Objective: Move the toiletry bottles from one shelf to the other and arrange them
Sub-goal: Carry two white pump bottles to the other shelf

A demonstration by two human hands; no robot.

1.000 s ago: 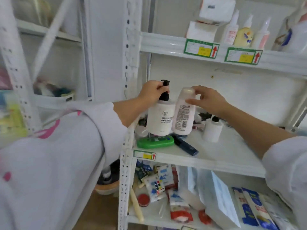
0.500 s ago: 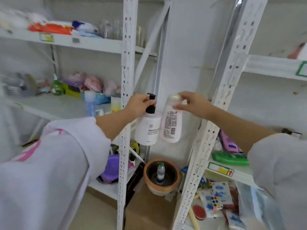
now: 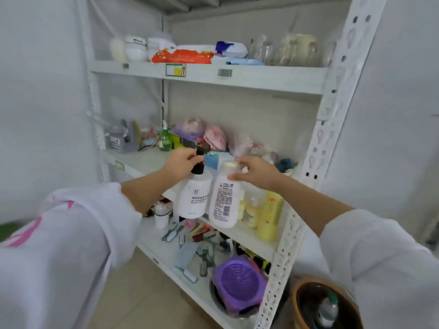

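My left hand grips the black pump head of a white body lotion bottle. My right hand holds a white capped bottle by its top; its back label faces me. Both bottles hang side by side in the air in front of the middle shelf of the white rack. Just behind and to the right of them, yellow bottles stand on that shelf near the right post.
The rack's right upright post stands close to my right arm. A green spray bottle and bagged items sit at the shelf's back. The lower shelf holds a purple basket and small tools. A brown pot is on the floor.
Both bottles were lifted off the right-hand shelf and carried left to the other rack. My view has swung left with them; my grip on each is unchanged.
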